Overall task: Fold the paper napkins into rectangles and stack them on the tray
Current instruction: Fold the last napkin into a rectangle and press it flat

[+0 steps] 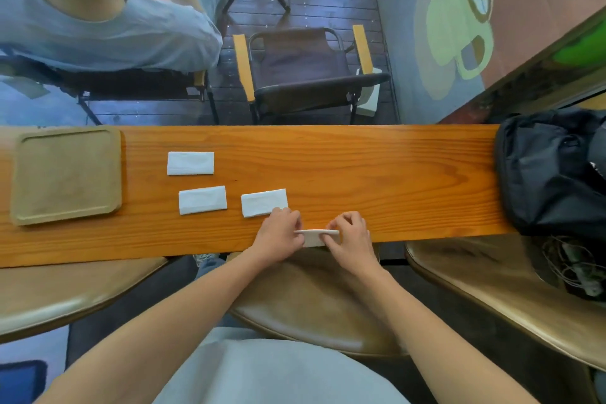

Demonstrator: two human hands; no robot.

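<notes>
Shirt: pale grey, at the bottom edge, nearest the camera.
Seats: a tan cushioned seat under the forearms, one more to the left, another to the right with a tangle of cables on it.
Left hand: at the counter's near edge, fingers curled, pinching the left end of a napkin.
Right hand: just beside the left, fingers curled, pinching the right end of the same napkin.
Held napkin: white, between the two hands, its upper flap lifted and arched over the part lying on the counter; partly folded, mostly hidden by the fingers.
Counter: long orange wood plank running left to right.
Folded napkin 1: white rectangle, flat on the counter, its near right corner touching or just under the left hand's knuckles.
Folded napkin 2: white rectangle, left of napkin 1, apart from it.
Folded napkin 3: white rectangle, farther back, apart from the others.
Tray: tan, square with rounded corners, at the counter's left end, well apart from the napkins; nothing stacked on it.
Bag: black, on the counter's right end.
Chair: dark folding chair with yellow armrests, beyond the counter.
Person: seated at far left, light blue shirt, back to the camera.
Wall: green cup painted on it, far right.
</notes>
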